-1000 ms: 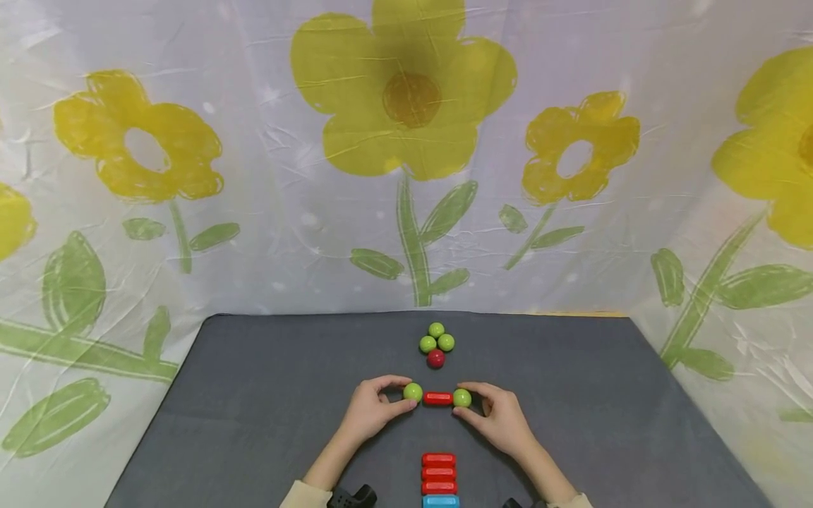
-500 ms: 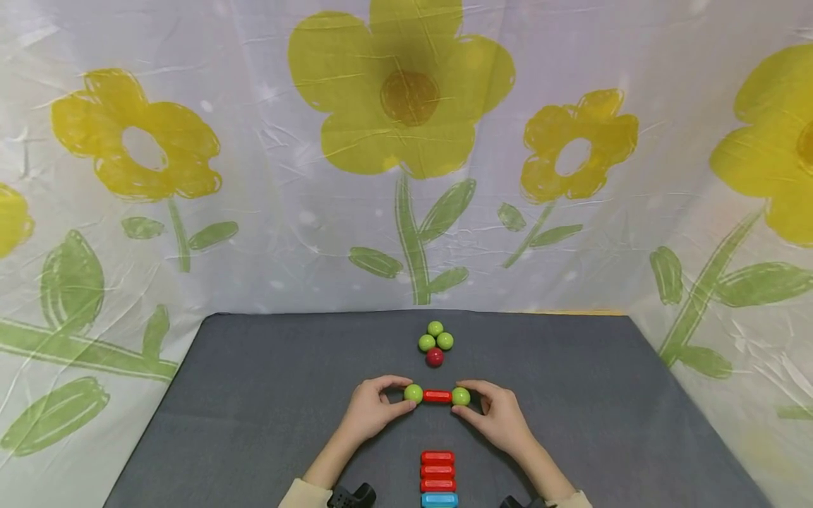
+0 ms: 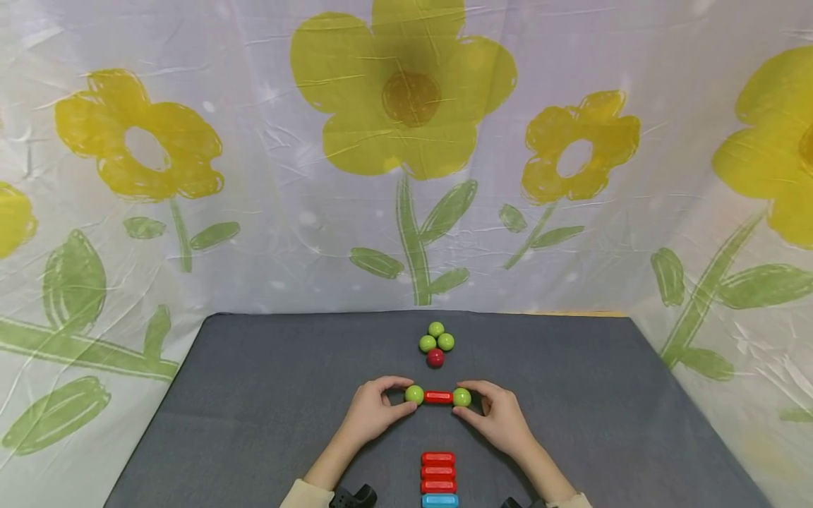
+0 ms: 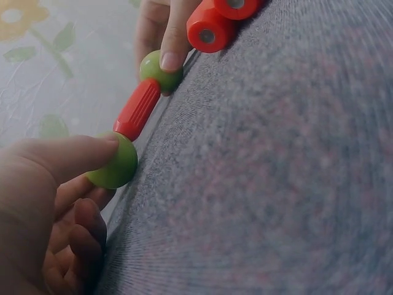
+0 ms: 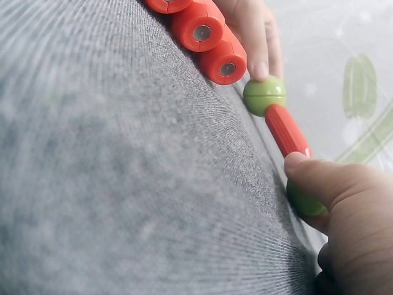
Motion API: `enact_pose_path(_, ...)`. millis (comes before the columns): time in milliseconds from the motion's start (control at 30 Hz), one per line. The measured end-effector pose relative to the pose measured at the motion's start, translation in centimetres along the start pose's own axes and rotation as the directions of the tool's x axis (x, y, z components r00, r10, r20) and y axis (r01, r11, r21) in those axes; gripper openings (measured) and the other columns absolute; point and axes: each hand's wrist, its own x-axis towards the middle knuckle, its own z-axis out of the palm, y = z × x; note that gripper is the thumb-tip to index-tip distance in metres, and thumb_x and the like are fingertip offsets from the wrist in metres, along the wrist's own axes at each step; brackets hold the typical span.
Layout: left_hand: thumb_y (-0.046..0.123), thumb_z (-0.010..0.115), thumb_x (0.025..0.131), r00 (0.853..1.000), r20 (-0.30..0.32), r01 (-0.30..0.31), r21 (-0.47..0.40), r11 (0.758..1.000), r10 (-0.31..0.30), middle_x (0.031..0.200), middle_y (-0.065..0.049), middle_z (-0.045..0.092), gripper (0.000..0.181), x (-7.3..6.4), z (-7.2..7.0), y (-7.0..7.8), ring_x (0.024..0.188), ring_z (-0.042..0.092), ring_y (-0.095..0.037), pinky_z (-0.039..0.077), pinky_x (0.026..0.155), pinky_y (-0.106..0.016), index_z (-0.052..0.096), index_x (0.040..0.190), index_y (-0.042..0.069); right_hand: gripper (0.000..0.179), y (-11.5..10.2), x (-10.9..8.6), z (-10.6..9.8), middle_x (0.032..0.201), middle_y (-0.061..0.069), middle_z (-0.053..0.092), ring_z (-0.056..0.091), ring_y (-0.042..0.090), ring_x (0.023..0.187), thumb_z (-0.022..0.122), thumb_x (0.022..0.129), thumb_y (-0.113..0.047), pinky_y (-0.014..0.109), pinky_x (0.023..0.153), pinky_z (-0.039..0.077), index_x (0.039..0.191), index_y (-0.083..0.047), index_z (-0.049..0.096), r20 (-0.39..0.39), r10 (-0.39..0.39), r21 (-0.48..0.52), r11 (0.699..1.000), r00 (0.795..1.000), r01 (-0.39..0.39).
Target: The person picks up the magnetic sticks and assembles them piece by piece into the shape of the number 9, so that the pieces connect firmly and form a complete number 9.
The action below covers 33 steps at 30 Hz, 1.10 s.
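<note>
Between my hands a red ribbed rod (image 3: pixel 438 397) lies crosswise with a green ball at each end. My left hand (image 3: pixel 375 409) pinches the left green ball (image 3: pixel 414 394) between thumb and fingers. With thumb and fingers my right hand (image 3: pixel 498 415) pinches the right green ball (image 3: pixel 461 397). In the left wrist view the red rod (image 4: pixel 137 109) meets both balls end to end. The right wrist view shows the thumb over the near green ball (image 5: pixel 303 200), hiding part of it.
Beyond the hands, several green balls (image 3: pixel 446 342) and a red ball (image 3: pixel 435 358) sit in a cluster. Nearer the body, red rods (image 3: pixel 438 472) and a blue rod (image 3: pixel 440 501) lie stacked in a row on the dark grey table cloth (image 3: pixel 273 395). A flowered curtain (image 3: pixel 273 268) hangs behind.
The left green ball has shifted slightly right and now meets the red rod, closing the small gap seen a second ago. The right hand keeps its hold in about the same place.
</note>
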Motion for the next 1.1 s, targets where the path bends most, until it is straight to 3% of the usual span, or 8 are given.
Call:
enact_pose_path(300,0.029,0.089,0.088,1.0,-0.002,0.011,-0.036,0.999,-0.011,0.1,0.0,0.076,0.038,0.1,-0.1,0.2,0.047,0.048,-0.005,0.041,0.044,-0.024,0.079,0.123,0.016,0.04,0.2,0.1,0.0,0.095,-0.012,0.068,0.041,0.002,0.052,0.095,0.081,-0.023,0.021,0.051,0.036,0.118,-0.018,0.08,-0.02,-0.009,0.0,1.0,1.0,0.009)
enact_pose_path(500,0.025,0.088,0.089,0.999,-0.032,0.033,-0.146,0.989,-0.038,0.12,-0.007,0.076,0.043,-0.3,-0.1,0.4,0.044,0.042,-0.004,0.039,0.044,-0.021,0.076,0.128,0.011,0.039,0.4,0.1,0.1,0.098,-0.008,0.07,0.04,0.0,0.051,0.096,0.08,-0.019,0.021,0.049,0.037,0.116,-0.015,0.08,-0.057,-0.051,-0.011,0.999,0.997,0.051)
enact_pose_path(667,0.02,0.088,0.089,0.996,-0.078,0.028,-0.257,0.966,-0.05,0.123,-0.011,0.074,0.046,-1.2,-0.2,0.9,0.043,0.037,-0.002,0.035,0.046,-0.019,0.074,0.131,0.007,0.04,0.4,0.1,0.2,0.099,-0.009,0.07,0.039,0.001,0.05,0.096,0.08,-0.02,0.021,0.049,0.036,0.117,-0.016,0.08,-0.043,-0.023,-0.006,1.0,0.999,0.023)
enact_pose_path(800,0.019,0.088,0.089,0.995,-0.095,0.002,-0.288,0.958,-0.03,0.122,-0.012,0.075,0.042,-2.2,0.1,1.5,0.044,0.038,0.0,0.034,0.045,-0.018,0.076,0.127,0.008,0.04,0.2,0.1,0.2,0.098,-0.009,0.07,0.039,0.002,0.05,0.095,0.081,-0.02,0.021,0.048,0.035,0.117,-0.016,0.08,-0.035,-0.003,0.003,1.0,0.999,0.003)
enact_pose_path(933,0.02,0.088,0.09,0.999,-0.034,0.008,-0.276,0.961,-0.018,0.118,-0.01,0.076,0.036,-3.3,0.7,2.0,0.043,0.036,0.001,0.032,0.043,-0.017,0.078,0.123,0.011,0.04,0.2,0.1,0.2,0.099,-0.008,0.07,0.039,0.002,0.05,0.095,0.081,-0.02,0.022,0.048,0.035,0.118,-0.015,0.08,-0.037,-0.005,0.001,1.0,0.999,0.005)
enact_pose_path(1100,0.023,0.086,0.091,0.993,0.112,0.052,-0.251,0.967,-0.024,0.107,-0.002,0.079,0.029,-4.7,1.6,2.7,0.044,0.04,-0.001,0.034,0.042,-0.017,0.08,0.117,0.012,0.04,0.2,0.1,0.3,0.099,-0.005,0.071,0.038,0.001,0.05,0.095,0.081,-0.019,0.022,0.047,0.035,0.117,-0.013,0.08,-0.055,-0.034,-0.009,0.999,0.998,0.033)
